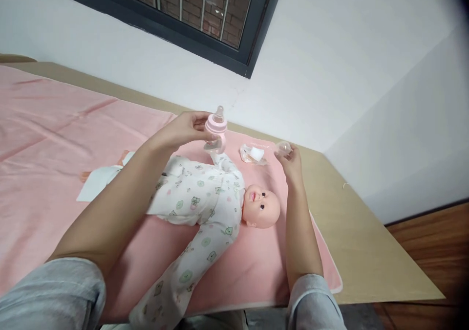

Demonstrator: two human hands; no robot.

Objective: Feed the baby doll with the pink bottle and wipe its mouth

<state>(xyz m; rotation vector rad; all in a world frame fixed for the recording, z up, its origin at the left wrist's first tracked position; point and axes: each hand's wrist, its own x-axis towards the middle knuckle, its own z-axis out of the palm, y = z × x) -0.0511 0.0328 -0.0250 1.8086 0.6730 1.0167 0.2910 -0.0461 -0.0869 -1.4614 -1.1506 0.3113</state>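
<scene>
My left hand (193,127) is closed around a baby bottle (217,124) with a pink collar and a clear teat on top. It holds the bottle upright above the doll's chest. Near the blanket's far right, my right hand (292,163) pinches a clear dome-shaped bottle cap (283,147). Between my forearms lies a baby doll (205,188) on its back, its bald head to the right. The doll wears a white suit printed with small green animals. My left forearm hides part of its lower body.
A pink blanket (54,134) lies under the doll on a wooden tabletop (351,247). Crumpled clear wrapping with a white piece (254,154) lies beyond the doll's head. Behind stand a white wall (311,66) and a dark-framed window (205,7).
</scene>
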